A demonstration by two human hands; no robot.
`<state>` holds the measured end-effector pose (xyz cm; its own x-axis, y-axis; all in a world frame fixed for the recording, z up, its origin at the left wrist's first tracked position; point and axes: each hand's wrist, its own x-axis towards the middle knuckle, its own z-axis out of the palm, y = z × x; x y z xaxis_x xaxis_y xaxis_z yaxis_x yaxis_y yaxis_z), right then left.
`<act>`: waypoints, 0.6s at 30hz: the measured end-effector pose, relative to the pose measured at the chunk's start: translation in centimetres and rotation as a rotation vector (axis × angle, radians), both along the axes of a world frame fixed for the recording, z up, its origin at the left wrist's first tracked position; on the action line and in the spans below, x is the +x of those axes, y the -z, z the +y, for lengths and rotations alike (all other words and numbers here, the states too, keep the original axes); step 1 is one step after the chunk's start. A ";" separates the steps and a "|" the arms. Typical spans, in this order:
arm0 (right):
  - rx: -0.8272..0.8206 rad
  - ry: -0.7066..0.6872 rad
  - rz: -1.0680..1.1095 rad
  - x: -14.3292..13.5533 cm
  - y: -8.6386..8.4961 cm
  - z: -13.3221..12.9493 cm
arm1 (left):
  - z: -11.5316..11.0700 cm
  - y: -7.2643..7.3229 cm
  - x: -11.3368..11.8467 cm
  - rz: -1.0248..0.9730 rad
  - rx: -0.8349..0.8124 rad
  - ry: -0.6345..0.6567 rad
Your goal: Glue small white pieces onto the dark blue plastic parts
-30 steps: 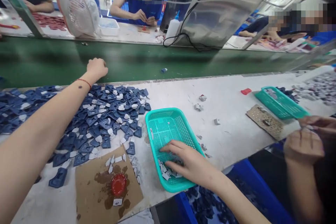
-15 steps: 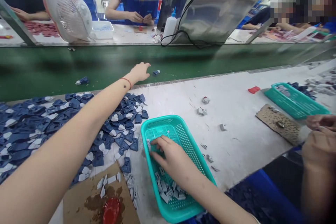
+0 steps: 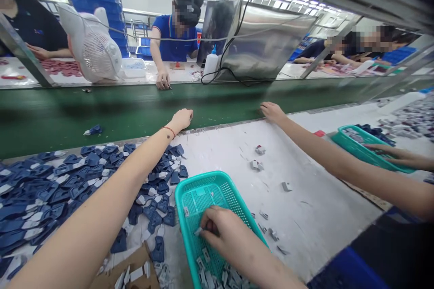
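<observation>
My left hand (image 3: 181, 119) is over the near edge of the green conveyor belt (image 3: 224, 110), its fingers curled together. A pale speck shows at the fingertips, but what they grip is hidden. My right hand (image 3: 220, 230) is inside a turquoise plastic basket (image 3: 179, 203), pinching a small light-grey plastic piece (image 3: 198, 231) between thumb and fingers. Several similar grey pieces (image 3: 206, 277) lie in the basket's near end, and one sits by its left wall. Beneath my left forearm spreads a heap of dark blue and white plastic parts (image 3: 50, 185).
From the right, a co-worker's arm (image 3: 315, 149) crosses the white table (image 3: 305, 216) to the belt; their other hand is at a second turquoise basket (image 3: 366, 156). Cardboard (image 3: 135, 257) with grey pieces lies at front left. Across the belt are a fan (image 3: 98, 49) and another person (image 3: 176, 40).
My left fingers have curled, and the blue and white part near them is no longer visible. My right hand has left the basket's left wall. Two co-workers' hands have reached to the belt.
</observation>
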<state>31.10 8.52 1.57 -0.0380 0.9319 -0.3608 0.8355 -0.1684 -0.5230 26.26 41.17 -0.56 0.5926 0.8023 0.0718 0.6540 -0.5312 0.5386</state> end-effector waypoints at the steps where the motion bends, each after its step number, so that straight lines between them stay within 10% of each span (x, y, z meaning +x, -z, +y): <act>1: -0.028 -0.014 -0.014 0.2 -0.4 -0.1 | -0.3 -0.3 -0.5 -0.047 -0.033 -0.025; 8: -0.024 -0.035 -0.071 0.5 -0.8 0.3 | -5.9 -4.3 -7.0 -0.515 -0.351 -0.205; 18: 0.097 -0.150 -0.070 0.5 0.2 0.3 | -23.1 -9.0 -21.3 -1.111 -0.857 -0.353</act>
